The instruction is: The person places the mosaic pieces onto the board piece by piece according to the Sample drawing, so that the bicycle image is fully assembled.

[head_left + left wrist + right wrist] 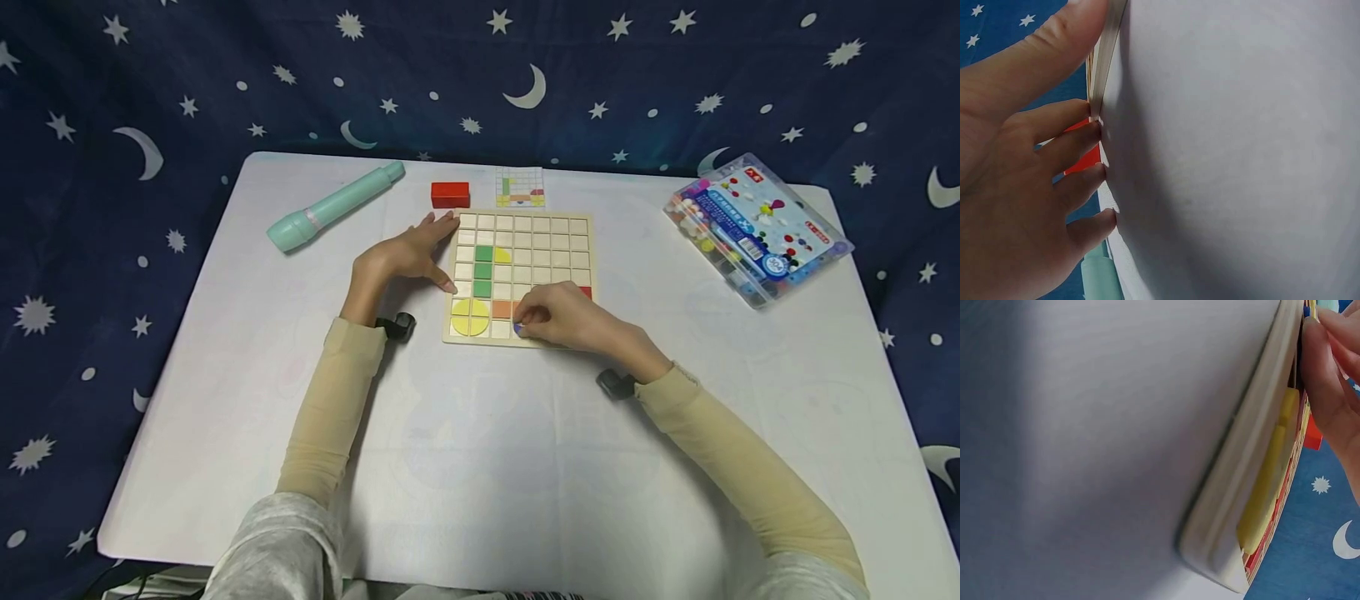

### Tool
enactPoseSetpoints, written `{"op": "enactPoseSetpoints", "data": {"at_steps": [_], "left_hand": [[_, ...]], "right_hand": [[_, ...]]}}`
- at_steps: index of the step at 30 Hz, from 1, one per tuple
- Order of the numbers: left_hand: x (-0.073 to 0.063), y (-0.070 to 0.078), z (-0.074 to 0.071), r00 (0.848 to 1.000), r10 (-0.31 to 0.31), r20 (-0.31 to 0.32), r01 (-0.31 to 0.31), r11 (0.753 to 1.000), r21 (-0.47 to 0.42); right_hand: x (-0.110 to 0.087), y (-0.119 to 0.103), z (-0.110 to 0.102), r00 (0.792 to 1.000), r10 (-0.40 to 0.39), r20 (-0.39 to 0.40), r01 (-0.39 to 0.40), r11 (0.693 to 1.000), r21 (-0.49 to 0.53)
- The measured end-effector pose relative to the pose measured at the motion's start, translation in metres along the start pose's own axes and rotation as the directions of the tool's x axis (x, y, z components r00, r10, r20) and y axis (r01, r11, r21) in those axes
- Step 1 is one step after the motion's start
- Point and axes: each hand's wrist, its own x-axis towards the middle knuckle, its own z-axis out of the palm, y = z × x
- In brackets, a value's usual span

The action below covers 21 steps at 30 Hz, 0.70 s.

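Note:
A wooden grid board (542, 237) lies flat on the table, with coloured tiles in some of its squares. My left hand (408, 252) rests along the board's left edge, thumb near the lower left and fingertips by the upper left corner. Over the bottom row, my right hand (570, 318) pinches a small blue tile (517, 329) between thumb and forefinger, mostly hidden by them. Green tiles (483, 271) form a column, and yellow quarter pieces (469, 317) make a circle at lower left. Orange (501, 309) and red tiles (586, 292) show beside the right hand.
Behind the board are a red box (450, 195) and a pattern card (519, 187). A mint-green cylinder (336, 206) lies at back left. A clear plastic case (759, 229) with small coloured parts sits at back right. A star-patterned cloth (450, 75) hangs behind the table.

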Motion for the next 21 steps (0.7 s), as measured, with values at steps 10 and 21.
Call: {"op": "enactPoseSetpoints", "data": {"at_steps": [10,21], "left_hand": [[-0.003,-0.002,-0.004,1.0,0.0,0.006,0.0,1.0,0.009],[-0.008,0.004,-0.021,1.0,0.008,-0.011,-0.007,0.993,0.121]], "right_hand": [[0.006,0.0,-0.002,1.0,-0.003,-0.026,0.001,0.996,-0.085],[-0.007,0.009,-0.049,0.974,0.09,-0.207,-0.12,0.983,-0.139]]}}
